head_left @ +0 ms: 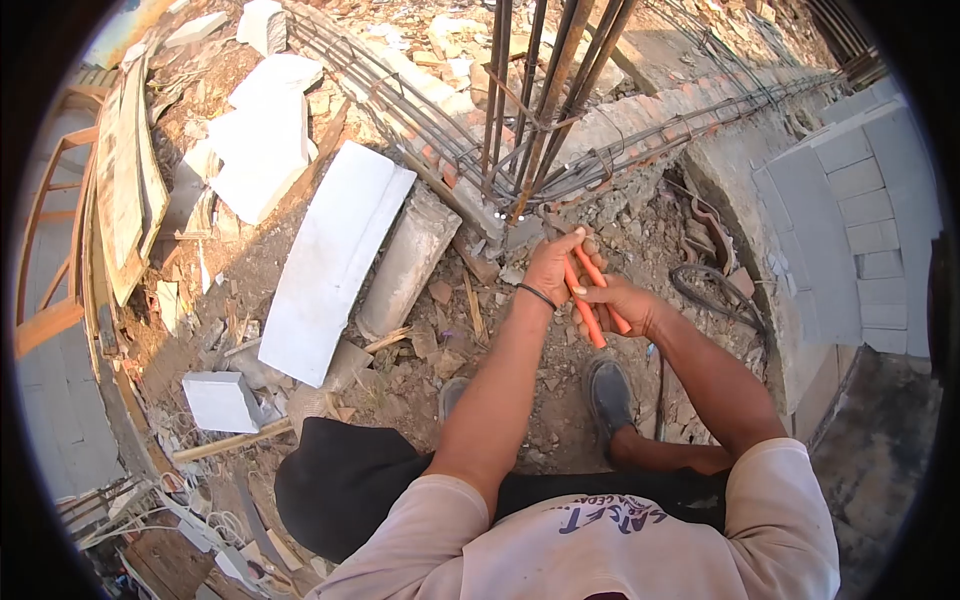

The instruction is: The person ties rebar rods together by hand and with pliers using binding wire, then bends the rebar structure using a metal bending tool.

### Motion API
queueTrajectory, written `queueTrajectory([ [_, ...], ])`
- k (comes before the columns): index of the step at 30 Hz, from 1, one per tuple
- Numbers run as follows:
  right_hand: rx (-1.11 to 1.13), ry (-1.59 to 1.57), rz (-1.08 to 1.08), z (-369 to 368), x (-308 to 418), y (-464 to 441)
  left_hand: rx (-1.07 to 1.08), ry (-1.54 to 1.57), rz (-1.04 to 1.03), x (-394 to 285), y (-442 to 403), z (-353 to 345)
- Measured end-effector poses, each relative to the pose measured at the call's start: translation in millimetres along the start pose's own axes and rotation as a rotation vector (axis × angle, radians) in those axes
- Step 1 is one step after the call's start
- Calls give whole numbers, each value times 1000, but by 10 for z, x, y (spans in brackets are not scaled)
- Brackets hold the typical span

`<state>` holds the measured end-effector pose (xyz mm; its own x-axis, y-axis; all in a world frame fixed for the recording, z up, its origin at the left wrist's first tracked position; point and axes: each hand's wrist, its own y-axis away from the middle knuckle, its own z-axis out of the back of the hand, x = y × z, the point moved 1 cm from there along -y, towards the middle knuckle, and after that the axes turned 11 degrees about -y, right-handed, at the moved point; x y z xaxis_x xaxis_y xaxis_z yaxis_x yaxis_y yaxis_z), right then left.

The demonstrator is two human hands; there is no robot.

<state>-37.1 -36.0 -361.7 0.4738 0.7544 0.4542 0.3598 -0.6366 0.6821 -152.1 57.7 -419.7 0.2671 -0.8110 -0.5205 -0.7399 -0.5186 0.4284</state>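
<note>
Both hands meet around a tool with two orange handles (pixel 590 305), just below the foot of the upright steel bars (pixel 540 100). My left hand (pixel 556 268) is closed round the upper part of the handles. My right hand (pixel 615 303) wraps them from the right, a little lower, with the handle ends sticking out below the fingers. The tool's dark head points up toward the base of the bars, and its jaws are too small to make out clearly.
Horizontal rebar (pixel 400 105) runs along a low brick line behind the bars. On the left lie a long white block (pixel 335 260), a concrete piece (pixel 410 262) and a small white block (pixel 222 402). A block wall (pixel 865 210) stands right. Rubble covers the ground.
</note>
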Motion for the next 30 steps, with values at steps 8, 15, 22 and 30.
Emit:
queueTrajectory([
  [8,-811,1545,616,56,-223,105,-331,117,-188,178,-261,-372],
  [15,70,-206,-164,52,203,284,-106,72,-54,-183,88,-242],
  [22,-199,162,-102,-18,151,298,321,454,-186,38,-159,-112],
  [30,-31,-426,88,-88,-149,417,315,448,-146,-23,-151,-154],
])
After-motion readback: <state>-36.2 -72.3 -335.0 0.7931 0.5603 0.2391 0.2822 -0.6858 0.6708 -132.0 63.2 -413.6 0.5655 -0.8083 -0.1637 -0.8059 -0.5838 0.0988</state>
